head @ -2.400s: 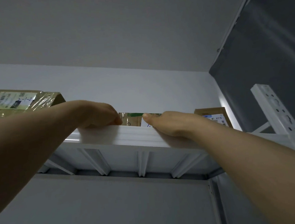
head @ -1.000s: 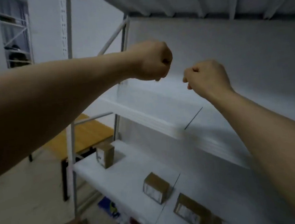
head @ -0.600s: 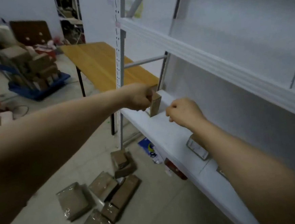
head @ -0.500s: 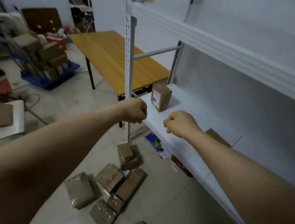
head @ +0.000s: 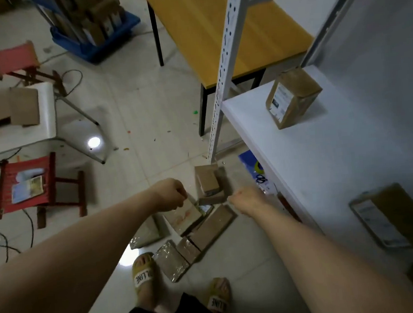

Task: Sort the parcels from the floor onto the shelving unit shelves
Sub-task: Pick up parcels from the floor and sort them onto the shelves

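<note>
I am looking down at the floor [head: 148, 116], both arms stretched out over a cluster of parcels [head: 207, 226] lying beside the shelving unit [head: 220, 66]. My left hand [head: 170, 195] is loosely curled, its fingers bent down right over the edge of a flat parcel [head: 189, 214], but I cannot tell whether it grips it or only hangs above it. My right hand [head: 247, 200] is half closed with nothing in it, over the floor between the pile and the shelf [head: 324, 162]. Just beyond the hands, two small parcels [head: 208, 183] sit stacked near the foot of the white post. More wrapped parcels lie side by side closer to my feet, one of them [head: 171, 261] touching the left sandal [head: 143, 273]. On the shelf to my right an upright box [head: 292, 97] stands near the back corner, and a flat parcel [head: 390, 214] with a label lies nearer to me. A yellow bench [head: 219, 24] stands behind the post, and a red stool [head: 25, 188] is off to the left.
</note>
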Demonstrator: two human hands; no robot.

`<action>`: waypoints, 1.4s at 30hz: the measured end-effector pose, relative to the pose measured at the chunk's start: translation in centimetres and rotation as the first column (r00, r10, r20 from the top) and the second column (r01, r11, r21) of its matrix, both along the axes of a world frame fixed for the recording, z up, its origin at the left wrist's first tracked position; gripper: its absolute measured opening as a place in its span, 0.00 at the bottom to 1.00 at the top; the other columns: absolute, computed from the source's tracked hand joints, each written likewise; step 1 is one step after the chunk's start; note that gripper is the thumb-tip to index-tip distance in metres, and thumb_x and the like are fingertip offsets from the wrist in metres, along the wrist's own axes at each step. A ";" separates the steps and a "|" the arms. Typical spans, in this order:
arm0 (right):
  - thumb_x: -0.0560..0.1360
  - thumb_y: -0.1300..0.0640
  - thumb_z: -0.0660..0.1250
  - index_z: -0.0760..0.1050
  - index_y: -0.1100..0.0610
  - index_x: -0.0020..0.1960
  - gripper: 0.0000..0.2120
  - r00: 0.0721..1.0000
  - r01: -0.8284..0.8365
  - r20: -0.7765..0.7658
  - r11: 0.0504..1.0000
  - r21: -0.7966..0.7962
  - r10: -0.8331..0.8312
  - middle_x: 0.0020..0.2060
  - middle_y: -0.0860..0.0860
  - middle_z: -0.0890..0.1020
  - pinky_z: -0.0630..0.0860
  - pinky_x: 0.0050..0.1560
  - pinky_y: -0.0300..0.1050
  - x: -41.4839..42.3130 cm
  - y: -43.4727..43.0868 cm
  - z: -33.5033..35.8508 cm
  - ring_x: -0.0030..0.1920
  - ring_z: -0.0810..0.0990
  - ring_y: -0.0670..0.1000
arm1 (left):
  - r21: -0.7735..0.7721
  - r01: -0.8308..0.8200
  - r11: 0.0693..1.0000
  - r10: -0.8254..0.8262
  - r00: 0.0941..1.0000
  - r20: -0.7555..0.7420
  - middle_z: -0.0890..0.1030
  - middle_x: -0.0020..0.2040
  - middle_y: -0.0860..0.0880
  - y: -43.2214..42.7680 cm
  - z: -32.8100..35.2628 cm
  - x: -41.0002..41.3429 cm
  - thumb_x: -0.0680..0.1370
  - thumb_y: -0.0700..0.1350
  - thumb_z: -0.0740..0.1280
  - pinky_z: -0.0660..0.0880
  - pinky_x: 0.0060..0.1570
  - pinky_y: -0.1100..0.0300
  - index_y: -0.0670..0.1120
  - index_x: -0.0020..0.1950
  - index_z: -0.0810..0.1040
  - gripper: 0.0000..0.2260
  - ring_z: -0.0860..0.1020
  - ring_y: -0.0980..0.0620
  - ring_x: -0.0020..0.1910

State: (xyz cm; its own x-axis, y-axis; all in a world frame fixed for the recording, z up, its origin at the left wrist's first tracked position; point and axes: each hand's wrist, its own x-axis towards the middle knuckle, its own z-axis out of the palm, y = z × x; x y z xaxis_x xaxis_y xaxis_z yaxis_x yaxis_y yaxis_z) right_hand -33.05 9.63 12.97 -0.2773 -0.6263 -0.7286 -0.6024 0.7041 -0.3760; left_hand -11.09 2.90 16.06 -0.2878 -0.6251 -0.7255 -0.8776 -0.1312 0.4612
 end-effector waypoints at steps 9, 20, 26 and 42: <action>0.76 0.49 0.68 0.83 0.55 0.51 0.11 0.990 0.138 -0.003 0.990 0.032 -0.138 0.50 0.54 0.85 0.78 0.51 0.47 2.3 -6.7 -10.8 0.49 0.81 0.55 | 0.043 -0.024 0.999 0.025 1.000 -0.014 0.83 0.54 0.45 -9.2 -11.5 -0.8 0.78 0.39 0.65 0.78 0.57 0.51 0.44 0.58 0.80 0.11 0.80 0.45 0.55; 0.71 0.44 0.74 0.64 0.51 0.72 0.34 0.988 0.139 -0.081 0.988 0.063 -0.133 0.65 0.58 0.71 0.75 0.62 0.54 2.3 -14.1 -35.7 0.63 0.74 0.61 | 0.071 0.129 0.989 -0.134 0.987 0.083 0.79 0.61 0.47 -13.2 -36.7 -1.7 0.78 0.40 0.62 0.75 0.56 0.56 0.50 0.63 0.77 0.15 0.77 0.47 0.59; 0.66 0.43 0.78 0.51 0.43 0.78 0.50 0.980 0.127 -0.160 0.992 0.028 -0.121 0.70 0.58 0.59 0.66 0.71 0.58 2.2 -16.4 -46.8 0.70 0.64 0.63 | 0.073 0.126 0.989 -0.131 0.989 0.075 0.80 0.59 0.48 -13.7 -46.7 -1.2 0.77 0.40 0.64 0.77 0.56 0.54 0.52 0.60 0.78 0.14 0.79 0.47 0.55; 0.60 0.46 0.82 0.47 0.46 0.80 0.60 0.830 0.503 0.277 0.864 -0.001 -0.483 0.69 0.53 0.72 0.74 0.58 0.50 4.4 -12.6 -39.4 0.63 0.75 0.54 | 0.558 -0.337 0.759 0.472 0.874 -0.114 0.77 0.57 0.50 -13.7 -40.4 -1.3 0.73 0.68 0.66 0.76 0.47 0.53 0.50 0.61 0.73 0.27 0.77 0.48 0.57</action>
State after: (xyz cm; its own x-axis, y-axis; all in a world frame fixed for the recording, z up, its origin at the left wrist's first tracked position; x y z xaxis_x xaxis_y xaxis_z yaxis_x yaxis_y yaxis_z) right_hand -28.67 -2.98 -26.47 -0.3716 -0.5090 -0.7764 -0.0561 0.8471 -0.5285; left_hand -12.37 -10.82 -24.36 -0.2948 -0.2838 -0.9124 -0.5620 -0.7208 0.4058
